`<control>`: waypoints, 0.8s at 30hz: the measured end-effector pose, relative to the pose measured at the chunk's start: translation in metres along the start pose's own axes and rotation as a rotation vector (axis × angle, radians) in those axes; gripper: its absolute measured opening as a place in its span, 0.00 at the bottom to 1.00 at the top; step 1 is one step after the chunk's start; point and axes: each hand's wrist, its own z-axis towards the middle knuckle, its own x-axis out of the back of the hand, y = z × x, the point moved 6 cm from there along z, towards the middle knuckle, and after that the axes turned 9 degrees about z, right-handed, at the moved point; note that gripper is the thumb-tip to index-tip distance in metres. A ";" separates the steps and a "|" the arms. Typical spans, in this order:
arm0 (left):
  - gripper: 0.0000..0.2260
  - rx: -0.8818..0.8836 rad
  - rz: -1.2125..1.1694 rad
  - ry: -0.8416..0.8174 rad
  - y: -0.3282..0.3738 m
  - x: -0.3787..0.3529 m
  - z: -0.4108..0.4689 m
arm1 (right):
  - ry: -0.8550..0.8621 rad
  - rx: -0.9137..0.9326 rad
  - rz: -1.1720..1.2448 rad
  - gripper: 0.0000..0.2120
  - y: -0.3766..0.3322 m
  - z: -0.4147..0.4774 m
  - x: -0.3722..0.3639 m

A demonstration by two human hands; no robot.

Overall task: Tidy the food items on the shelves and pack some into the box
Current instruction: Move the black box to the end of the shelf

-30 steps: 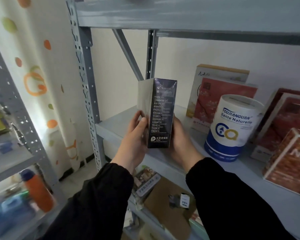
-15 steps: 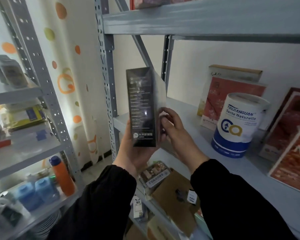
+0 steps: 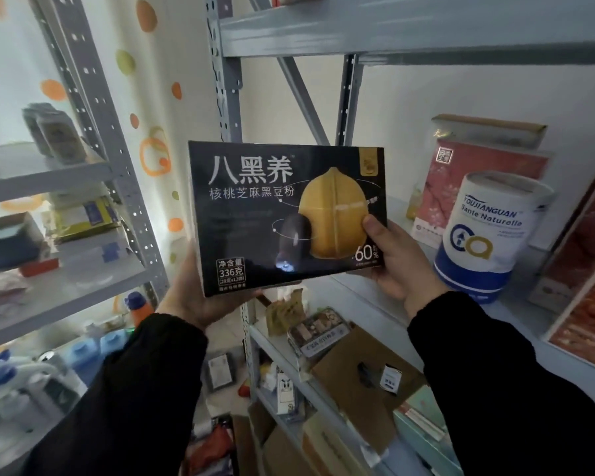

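Now both hands, the left hand (image 3: 200, 300) under and the right hand (image 3: 397, 259) pinching its edge, hold the black box (image 3: 272, 207); better keep it level when placing.

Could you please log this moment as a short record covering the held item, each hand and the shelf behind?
Held item: black box, front face toward the camera
Left hand: holds the box's lower left corner from below
Right hand: grips its lower right edge, thumb on front
Shelf behind: white-and-blue canister, red box, both standing
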 end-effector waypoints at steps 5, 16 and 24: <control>0.36 0.045 0.340 0.155 0.019 0.005 -0.009 | 0.076 0.103 0.027 0.24 -0.008 -0.003 0.016; 0.17 0.046 0.504 0.417 0.003 0.014 0.012 | 0.151 0.161 -0.027 0.29 -0.015 -0.017 0.033; 0.21 -0.049 0.466 0.563 -0.003 0.012 0.022 | 0.184 0.211 0.002 0.27 -0.021 -0.024 0.037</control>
